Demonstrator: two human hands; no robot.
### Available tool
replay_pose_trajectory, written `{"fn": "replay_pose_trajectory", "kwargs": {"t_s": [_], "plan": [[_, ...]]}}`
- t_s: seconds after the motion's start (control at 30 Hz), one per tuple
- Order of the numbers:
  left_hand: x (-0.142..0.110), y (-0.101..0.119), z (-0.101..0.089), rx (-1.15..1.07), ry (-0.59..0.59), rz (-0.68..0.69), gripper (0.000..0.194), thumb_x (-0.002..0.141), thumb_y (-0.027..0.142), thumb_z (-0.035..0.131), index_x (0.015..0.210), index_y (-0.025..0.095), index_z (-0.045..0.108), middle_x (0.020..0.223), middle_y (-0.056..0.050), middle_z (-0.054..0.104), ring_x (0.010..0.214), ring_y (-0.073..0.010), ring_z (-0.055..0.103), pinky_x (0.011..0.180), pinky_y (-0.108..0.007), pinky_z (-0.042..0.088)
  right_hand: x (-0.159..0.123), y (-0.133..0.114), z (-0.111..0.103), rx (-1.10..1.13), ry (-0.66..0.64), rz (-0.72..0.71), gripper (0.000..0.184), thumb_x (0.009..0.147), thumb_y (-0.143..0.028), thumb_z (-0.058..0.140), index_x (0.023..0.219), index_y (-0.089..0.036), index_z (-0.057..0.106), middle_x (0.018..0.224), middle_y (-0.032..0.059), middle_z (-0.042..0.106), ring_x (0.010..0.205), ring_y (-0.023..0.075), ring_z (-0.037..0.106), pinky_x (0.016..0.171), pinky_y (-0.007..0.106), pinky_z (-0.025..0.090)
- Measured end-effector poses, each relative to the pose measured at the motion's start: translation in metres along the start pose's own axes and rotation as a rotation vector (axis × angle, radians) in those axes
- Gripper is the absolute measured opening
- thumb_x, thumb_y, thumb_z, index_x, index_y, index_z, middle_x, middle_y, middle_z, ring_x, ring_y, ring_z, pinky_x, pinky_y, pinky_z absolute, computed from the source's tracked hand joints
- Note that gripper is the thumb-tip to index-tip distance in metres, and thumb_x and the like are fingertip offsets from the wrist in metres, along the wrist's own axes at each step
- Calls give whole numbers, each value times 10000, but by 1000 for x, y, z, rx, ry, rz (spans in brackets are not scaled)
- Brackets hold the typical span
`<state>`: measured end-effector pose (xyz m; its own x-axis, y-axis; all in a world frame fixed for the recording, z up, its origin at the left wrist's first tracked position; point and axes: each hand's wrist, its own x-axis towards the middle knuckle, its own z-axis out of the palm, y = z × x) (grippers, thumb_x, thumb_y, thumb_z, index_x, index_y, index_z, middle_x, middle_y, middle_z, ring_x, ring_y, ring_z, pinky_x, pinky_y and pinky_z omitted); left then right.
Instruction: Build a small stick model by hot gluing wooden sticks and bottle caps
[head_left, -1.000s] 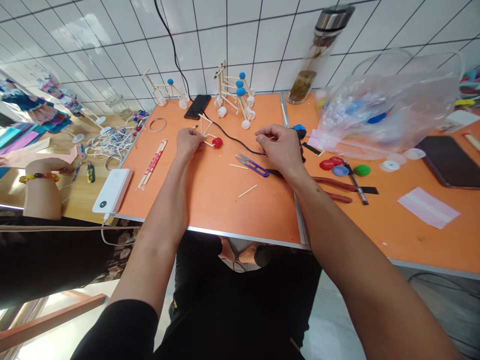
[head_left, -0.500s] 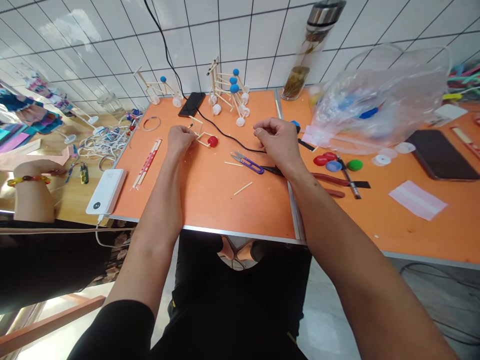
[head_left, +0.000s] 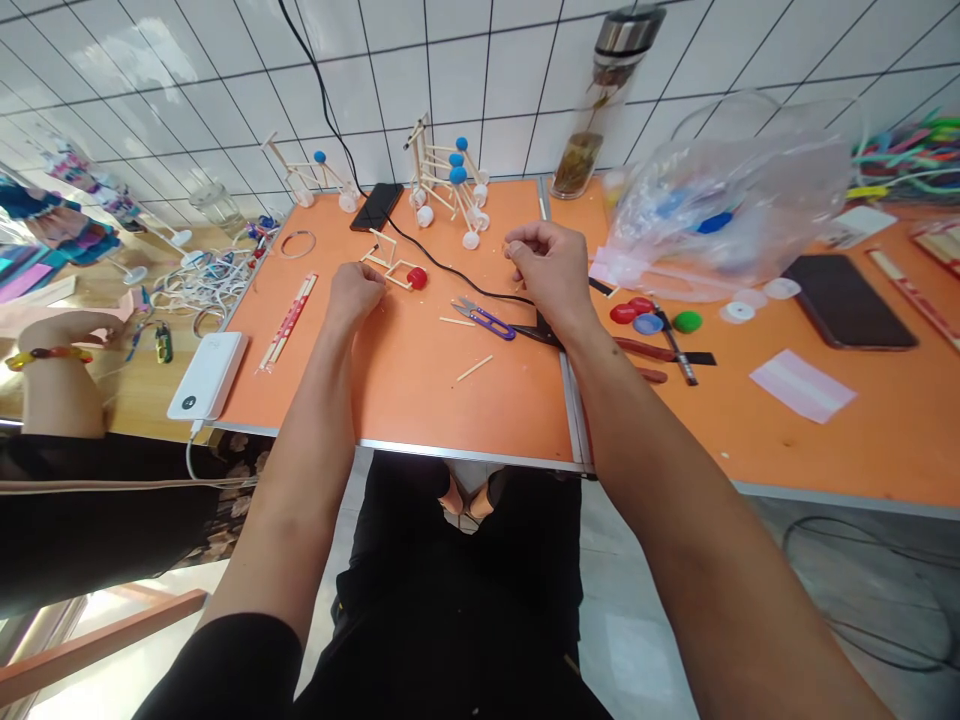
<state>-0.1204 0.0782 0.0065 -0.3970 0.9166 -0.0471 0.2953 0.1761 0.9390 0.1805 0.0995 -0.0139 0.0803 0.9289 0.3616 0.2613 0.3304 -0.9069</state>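
Near the far edge of the desk (head_left: 405, 400), left of centre, our left hand (head_left: 355, 295) is curled closed against a small frame of wooden sticks (head_left: 382, 258); we cannot tell whether it grips the frame. The frame lies flat and roughly square, with a red ball (head_left: 416, 278) at its right corner. A black cable (head_left: 450, 272) runs just beyond the ball. Further right, above blue-handled thread snips (head_left: 484, 319), our right hand (head_left: 547, 275) hangs with its fingers pinched together, and we cannot tell whether anything is between them.
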Motion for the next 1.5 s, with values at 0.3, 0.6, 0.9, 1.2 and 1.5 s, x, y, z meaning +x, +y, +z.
{"fn": "replay_pose_trajectory", "kwargs": {"t_s": [0.3, 0.6, 0.9, 1.2, 1.5], "plan": [[-76, -3, 27, 396, -95, 443, 196, 839, 41, 717, 842, 228, 776, 966, -95, 772, 974, -305, 686, 965, -396, 500, -1, -2, 2, -131, 32, -106, 122, 954, -191, 678, 994, -223, 788, 890, 27, 735, 902, 233, 736, 927, 425, 637], [-85, 0, 62, 806, -343, 649, 160, 1041, 154, 590, 972, 183, 731, 1283, -226, 723, 1321, -418, 643, 999, -499, 522, -6, -5, -1, -284, 20, -166, 188, 946, -181, 634, 1007, -222, 807, 909, 38, 790, 865, 223, 729, 920, 397, 603], [-88, 4, 68, 608, -339, 577, 200, 1010, 72, 545, 942, 260, 552, 939, -107, 710, 935, -337, 686, 797, -434, 455, -9, -5, -5, -298, 24, -152, 191, 908, -190, 637, 971, -230, 813, 923, 47, 804, 869, 242, 726, 882, 390, 595], [-76, 25, 119, -205, -399, 207, 348, 1030, -23, 513, 825, 256, 475, 682, 26, 581, 655, -171, 574, 711, -322, 456, -18, -20, -9, -181, -391, -78, 158, 965, -335, 682, 906, -226, 781, 774, 6, 720, 707, 173, 616, 655, 298, 485], [-72, 5, 115, -158, -386, 275, 247, 1029, 90, 669, 821, 219, 632, 681, 15, 612, 657, -158, 589, 682, -319, 467, -17, -17, -15, 56, -368, 129, 137, 817, -297, 849, 880, -214, 759, 767, 29, 770, 597, 150, 649, 596, 306, 556]]}}
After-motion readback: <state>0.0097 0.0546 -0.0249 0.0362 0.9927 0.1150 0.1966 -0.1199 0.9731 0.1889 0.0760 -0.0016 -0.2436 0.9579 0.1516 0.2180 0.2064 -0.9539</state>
